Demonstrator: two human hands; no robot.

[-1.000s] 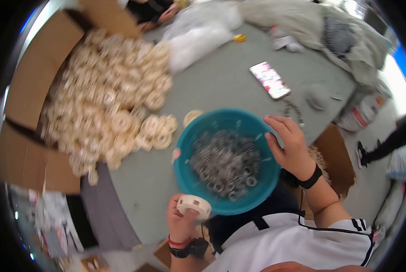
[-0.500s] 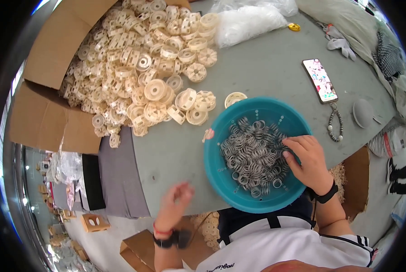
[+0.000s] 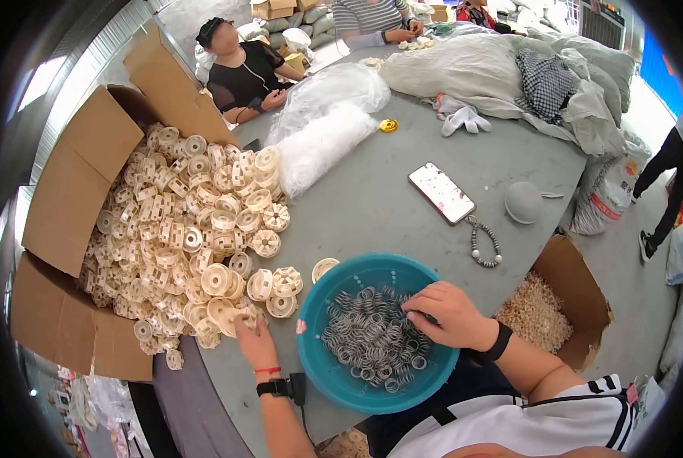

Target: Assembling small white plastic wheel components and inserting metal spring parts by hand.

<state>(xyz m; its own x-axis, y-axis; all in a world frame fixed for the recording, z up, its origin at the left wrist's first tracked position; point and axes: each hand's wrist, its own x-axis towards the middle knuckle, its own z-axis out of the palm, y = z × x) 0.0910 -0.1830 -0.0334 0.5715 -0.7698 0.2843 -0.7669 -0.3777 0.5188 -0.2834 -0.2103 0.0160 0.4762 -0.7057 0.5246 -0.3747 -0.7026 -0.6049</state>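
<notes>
My left hand (image 3: 257,341) is at the near edge of a heap of cream plastic wheels (image 3: 181,221), which spills from a cardboard box. Its fingers close round one cream slotted wheel (image 3: 248,317), partly covered by them. A round teal basin (image 3: 314,375) stands at the table's near edge in front of my body. Many small coiled metal springs (image 3: 376,336) lie in it. Over the basin's right side, my right hand (image 3: 454,319) has its thumb and fingers pinched at the springs, seemingly with a spring between them. A single cream wheel (image 3: 324,269) lies against the basin's far rim.
A phone (image 3: 442,192) with a beaded strap and a grey round cup-like thing (image 3: 523,202) lie on the right of the table. Clear plastic bags (image 3: 326,149), a yellow roll (image 3: 389,125) and gloves (image 3: 463,118) lie farther back. Two people sit beyond; an open carton (image 3: 544,305) stands at right.
My left hand has moved from beside the basin to the heap and taken hold of a wheel. My right hand stays at the springs. The view has tilted up, showing people across the table.
</notes>
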